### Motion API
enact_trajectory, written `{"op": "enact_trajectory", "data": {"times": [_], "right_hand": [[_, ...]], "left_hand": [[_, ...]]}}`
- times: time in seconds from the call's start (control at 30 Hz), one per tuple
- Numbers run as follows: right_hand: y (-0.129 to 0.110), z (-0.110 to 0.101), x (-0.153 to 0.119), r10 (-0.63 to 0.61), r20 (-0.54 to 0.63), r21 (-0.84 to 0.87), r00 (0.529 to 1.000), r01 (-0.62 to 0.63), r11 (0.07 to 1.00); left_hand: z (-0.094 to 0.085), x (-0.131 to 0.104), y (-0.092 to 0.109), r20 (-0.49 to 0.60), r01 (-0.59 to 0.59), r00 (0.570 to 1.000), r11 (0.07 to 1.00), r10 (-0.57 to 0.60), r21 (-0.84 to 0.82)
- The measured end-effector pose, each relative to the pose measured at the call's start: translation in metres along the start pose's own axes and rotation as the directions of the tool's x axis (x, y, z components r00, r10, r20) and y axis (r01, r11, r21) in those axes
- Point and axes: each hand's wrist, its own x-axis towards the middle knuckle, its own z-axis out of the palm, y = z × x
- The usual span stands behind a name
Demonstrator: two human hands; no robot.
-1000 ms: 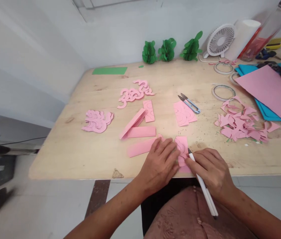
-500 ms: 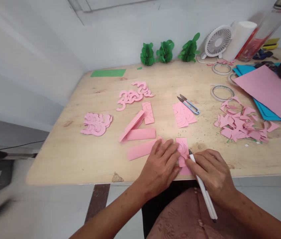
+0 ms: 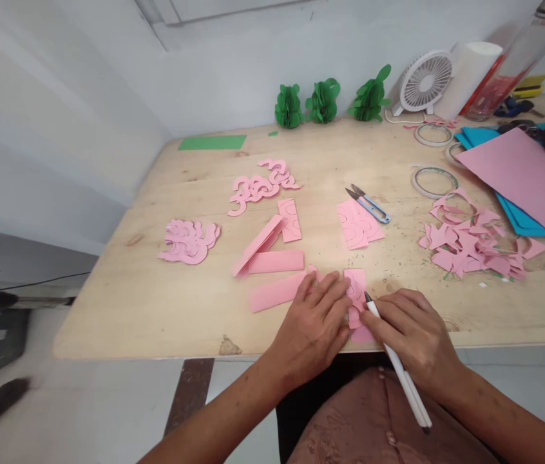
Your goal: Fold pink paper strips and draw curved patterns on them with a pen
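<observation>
My left hand (image 3: 308,328) lies on the table's front part, fingers stretched out, their tips at the left edge of a small pink paper piece (image 3: 357,277) with curved lines drawn on it. Another bit of pink paper shows beneath that piece near the table edge. My right hand (image 3: 415,332) grips a white pen (image 3: 405,383), its dark tip beside the piece's right edge; the right fingertips also touch the paper. Left of my hands lie a pink strip (image 3: 272,293), partly under my left fingers, another strip (image 3: 277,261) and a folded strip (image 3: 258,248).
Pink cut-out curls (image 3: 258,187), a stack of curls (image 3: 190,241), marked pieces (image 3: 352,225), thread snips (image 3: 369,205) and pink scraps (image 3: 470,245) lie around. Tape rolls (image 3: 434,182), a fan (image 3: 424,84) and green paper figures (image 3: 323,100) stand farther back.
The view has shifted slightly. Both hands, the pen and the marked paper keep nearly the same positions; the paper sits a touch lower toward the table edge.
</observation>
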Motion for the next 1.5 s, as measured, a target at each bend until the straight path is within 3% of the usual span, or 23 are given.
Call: {"op": "enact_trajectory", "data": {"times": [0.43, 1.1, 1.5], "right_hand": [[0.000, 0.000, 0.000, 0.005, -0.003, -0.008, 1.000, -0.005, 1.000], [0.003, -0.004, -0.008, 0.010, 0.085, 0.014, 0.996, -0.011, 1.000], [0.001, -0.002, -0.010, 0.032, 0.035, 0.055, 0.999, -0.034, 0.998]], "left_hand": [[0.000, 0.001, 0.000, 0.000, 0.002, 1.000, 1.000, -0.002, -0.010], [-0.006, 0.002, 0.002, 0.032, 0.041, 0.999, 0.995, -0.038, -0.094], [-0.005, 0.003, 0.002, 0.022, 0.049, 0.999, 0.994, -0.047, -0.098]]}}
